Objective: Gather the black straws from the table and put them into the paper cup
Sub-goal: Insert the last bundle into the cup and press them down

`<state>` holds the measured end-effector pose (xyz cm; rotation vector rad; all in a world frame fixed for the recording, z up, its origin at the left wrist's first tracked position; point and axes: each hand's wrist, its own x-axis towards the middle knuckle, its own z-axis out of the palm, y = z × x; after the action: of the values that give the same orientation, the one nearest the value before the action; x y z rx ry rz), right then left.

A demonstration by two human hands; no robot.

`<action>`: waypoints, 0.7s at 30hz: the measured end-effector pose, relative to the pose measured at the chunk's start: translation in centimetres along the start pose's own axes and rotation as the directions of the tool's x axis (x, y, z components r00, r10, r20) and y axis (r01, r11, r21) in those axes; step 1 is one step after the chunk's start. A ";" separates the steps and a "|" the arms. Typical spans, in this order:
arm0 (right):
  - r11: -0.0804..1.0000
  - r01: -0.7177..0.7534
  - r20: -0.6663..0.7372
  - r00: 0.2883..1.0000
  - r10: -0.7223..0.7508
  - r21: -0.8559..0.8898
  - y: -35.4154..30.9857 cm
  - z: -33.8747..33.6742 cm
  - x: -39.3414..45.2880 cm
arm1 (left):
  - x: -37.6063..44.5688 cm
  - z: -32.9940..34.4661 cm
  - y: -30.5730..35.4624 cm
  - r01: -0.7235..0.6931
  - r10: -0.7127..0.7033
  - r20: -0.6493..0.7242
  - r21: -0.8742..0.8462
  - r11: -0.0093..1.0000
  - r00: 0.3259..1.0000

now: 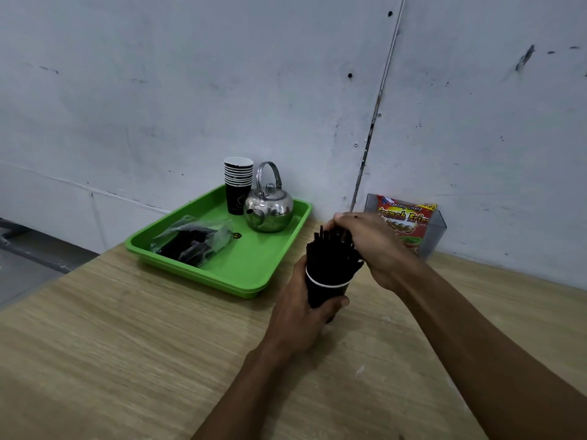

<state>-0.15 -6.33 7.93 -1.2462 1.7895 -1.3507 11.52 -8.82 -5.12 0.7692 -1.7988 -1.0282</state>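
Note:
A black paper cup (pixel 324 292) with a white rim stands near the middle of the wooden table, tilted slightly. My left hand (pixel 300 309) grips it round the wall from the left. A thick bundle of black straws (pixel 332 252) sticks up out of the cup. My right hand (pixel 365 236) lies over the tops of the straws from the right, fingers curled round their upper ends. The lower ends of the straws are hidden inside the cup.
A green tray (pixel 254 274) at the back left carries a stack of black paper cups (pixel 238 182), a steel kettle (pixel 270 208) and a clear plastic bag of dark items (pixel 193 239). A clear box with a snack packet (pixel 409 223) stands by the wall.

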 end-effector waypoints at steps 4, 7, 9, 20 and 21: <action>1.000 -0.009 0.060 0.998 0.010 -0.025 0.0 -0.5 0.2 | 0.1 0.1 -0.2 -0.006 0.006 0.004 -0.004 1.000 1.000; 0.995 -0.095 0.145 0.985 0.097 -0.017 -0.6 -1.3 0.1 | 0.2 0.1 -0.3 -0.011 0.011 0.007 -0.006 1.000 1.000; 0.996 -0.091 0.116 0.989 0.091 -0.001 -1.5 -1.6 0.2 | 0.1 0.1 -0.3 -0.016 0.016 0.006 -0.012 1.000 1.000; 0.726 0.278 0.247 0.957 -0.152 -0.630 -1.4 0.4 0.4 | 0.0 0.0 -0.2 -0.046 0.049 0.031 -0.087 0.995 0.998; 0.697 0.292 0.282 0.950 -0.134 -0.654 -1.2 0.4 0.1 | 0.1 0.0 -0.2 -0.050 0.053 0.031 -0.091 0.995 0.998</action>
<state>0.60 -6.64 8.93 -1.9616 2.1132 -0.5825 11.51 -8.94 -5.25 0.6511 -1.7781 -1.0858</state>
